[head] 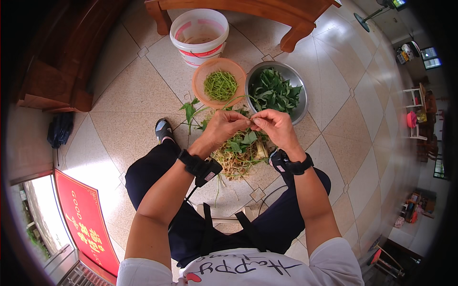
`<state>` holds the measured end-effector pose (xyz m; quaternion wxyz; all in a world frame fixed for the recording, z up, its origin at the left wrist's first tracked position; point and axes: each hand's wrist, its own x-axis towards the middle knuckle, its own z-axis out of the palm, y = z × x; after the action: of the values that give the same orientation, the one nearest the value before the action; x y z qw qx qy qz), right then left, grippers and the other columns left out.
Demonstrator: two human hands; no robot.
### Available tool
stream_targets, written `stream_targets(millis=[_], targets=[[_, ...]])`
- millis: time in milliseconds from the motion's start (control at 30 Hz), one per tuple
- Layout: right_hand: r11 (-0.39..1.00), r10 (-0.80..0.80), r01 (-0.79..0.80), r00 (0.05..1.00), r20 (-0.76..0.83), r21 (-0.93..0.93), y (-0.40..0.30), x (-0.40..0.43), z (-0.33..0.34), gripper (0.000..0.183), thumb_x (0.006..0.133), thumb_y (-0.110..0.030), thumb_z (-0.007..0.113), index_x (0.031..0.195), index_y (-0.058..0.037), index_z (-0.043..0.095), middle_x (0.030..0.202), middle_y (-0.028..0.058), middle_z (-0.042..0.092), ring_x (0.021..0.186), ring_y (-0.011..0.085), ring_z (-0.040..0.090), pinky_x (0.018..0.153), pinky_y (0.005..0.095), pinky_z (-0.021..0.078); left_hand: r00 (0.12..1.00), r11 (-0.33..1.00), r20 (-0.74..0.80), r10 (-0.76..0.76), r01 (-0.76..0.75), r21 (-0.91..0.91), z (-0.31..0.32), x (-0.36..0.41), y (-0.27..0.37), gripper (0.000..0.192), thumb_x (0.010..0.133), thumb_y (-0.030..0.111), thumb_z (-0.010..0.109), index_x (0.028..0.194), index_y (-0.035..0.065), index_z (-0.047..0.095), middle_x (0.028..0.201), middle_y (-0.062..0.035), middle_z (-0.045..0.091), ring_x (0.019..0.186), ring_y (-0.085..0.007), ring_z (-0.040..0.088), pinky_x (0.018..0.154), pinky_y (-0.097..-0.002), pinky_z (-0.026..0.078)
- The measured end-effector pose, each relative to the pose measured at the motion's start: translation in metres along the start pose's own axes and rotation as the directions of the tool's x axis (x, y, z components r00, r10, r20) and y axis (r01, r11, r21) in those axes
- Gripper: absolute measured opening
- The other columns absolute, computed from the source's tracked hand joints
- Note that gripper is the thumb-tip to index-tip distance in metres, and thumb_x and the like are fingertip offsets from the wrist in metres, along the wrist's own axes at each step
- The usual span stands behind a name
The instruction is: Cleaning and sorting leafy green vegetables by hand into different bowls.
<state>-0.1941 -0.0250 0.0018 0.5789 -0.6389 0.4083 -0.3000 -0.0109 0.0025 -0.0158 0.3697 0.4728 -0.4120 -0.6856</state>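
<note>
My left hand (227, 125) and my right hand (273, 125) meet fingertip to fingertip, both pinching a thin green stem between thumbs and forefingers. Under them a heap of leafy greens with pale stringy peelings (236, 162) lies on the tiled floor. Just beyond my hands stands an orange mesh basket (199, 87) with cut green stems (220, 85) in it. To its right, a steel bowl (304, 102) holds dark green leaves (275, 91). One leafy sprig (189, 111) rests left of the heap.
Behind the basket is a white plastic bucket (200, 46), close to a wooden table's leg (159, 21). A red doormat (86, 221) lies at the lower left by a doorway. My feet in shoes (164, 128) flank the heap. A folded dark umbrella (60, 130) stands at the left.
</note>
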Motion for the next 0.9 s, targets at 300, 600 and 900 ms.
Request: stream_targets(millis=[300, 600, 900], targets=[[0.994, -0.012, 0.019, 0.998, -0.068, 0.106, -0.001, 0.003, -0.004, 0.013, 0.085, -0.008, 0.054, 0.091, 0.0025, 0.059, 0.081, 0.0065, 0.063, 0.07, 0.0106, 0.06, 0.062, 0.021, 0.0477, 0.999, 1.0, -0.024, -0.022, 0.022, 0.009, -0.002, 0.001, -0.003, 0.018, 0.079, 0.016, 0.062, 0.086, -0.0011, 0.064, 0.075, -0.0028, 0.062, 0.07, -0.0078, 0.055, 0.065, -0.0215, 0.043], [0.989, -0.013, 0.027, 0.995, -0.099, 0.143, -0.007, 0.002, -0.009, 0.014, 0.086, -0.009, 0.052, 0.092, 0.0025, 0.059, 0.084, 0.0068, 0.063, 0.069, 0.0102, 0.059, 0.062, 0.021, 0.0477, 0.999, 0.999, -0.023, -0.028, 0.029, 0.042, -0.001, 0.0, 0.0, 0.018, 0.078, 0.016, 0.063, 0.085, -0.0009, 0.064, 0.075, -0.0026, 0.062, 0.069, -0.0078, 0.055, 0.065, -0.0212, 0.043], [0.975, -0.01, 0.048, 0.984, -0.176, 0.215, -0.006, 0.003, -0.012, 0.015, 0.086, -0.01, 0.054, 0.092, 0.0022, 0.059, 0.085, 0.0071, 0.062, 0.067, 0.0097, 0.058, 0.061, 0.0203, 0.0473, 1.0, 0.999, -0.018, -0.023, 0.024, 0.044, -0.001, 0.001, -0.001, 0.019, 0.078, 0.017, 0.063, 0.085, -0.0009, 0.064, 0.075, -0.0028, 0.062, 0.069, -0.0081, 0.056, 0.066, -0.0216, 0.044]])
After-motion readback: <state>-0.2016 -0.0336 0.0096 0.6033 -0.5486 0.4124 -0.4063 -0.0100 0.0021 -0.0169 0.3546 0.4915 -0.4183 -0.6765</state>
